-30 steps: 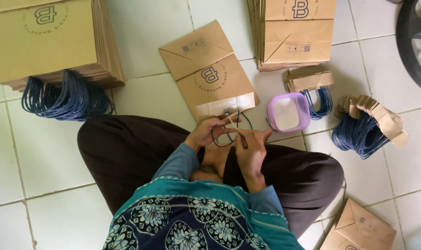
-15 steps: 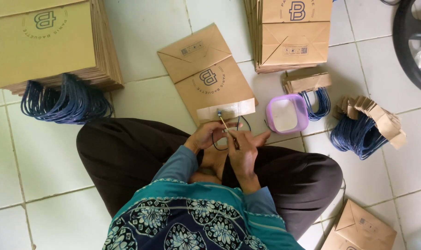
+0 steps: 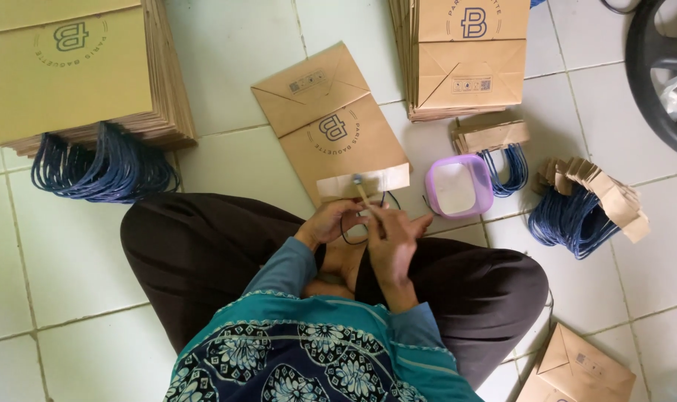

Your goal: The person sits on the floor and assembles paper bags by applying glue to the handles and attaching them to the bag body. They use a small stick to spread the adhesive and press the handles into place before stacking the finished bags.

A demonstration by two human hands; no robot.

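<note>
I sit cross-legged on a tiled floor. A flat brown paper bag (image 3: 331,126) lies in front of my knees, its near edge carrying a pale paper strip (image 3: 387,179). My right hand (image 3: 394,242) holds a small brush (image 3: 361,187) whose tip rests on that strip. My left hand (image 3: 331,222) grips a dark cord handle loop (image 3: 353,227) beside the strip. A purple tub (image 3: 457,186) with a white inside stands just right of the bag.
Stacks of finished brown bags with blue cord handles lie at the far left (image 3: 78,82) and top middle (image 3: 468,52). Bundles of blue cord handles with paper strips (image 3: 584,205) lie at the right. More bags (image 3: 576,368) sit at the bottom right, a dark round object (image 3: 655,74) at the top right.
My right hand has brought the brush forward onto the pale strip at the bag's near edge. The left hand stays on the cord loop.
</note>
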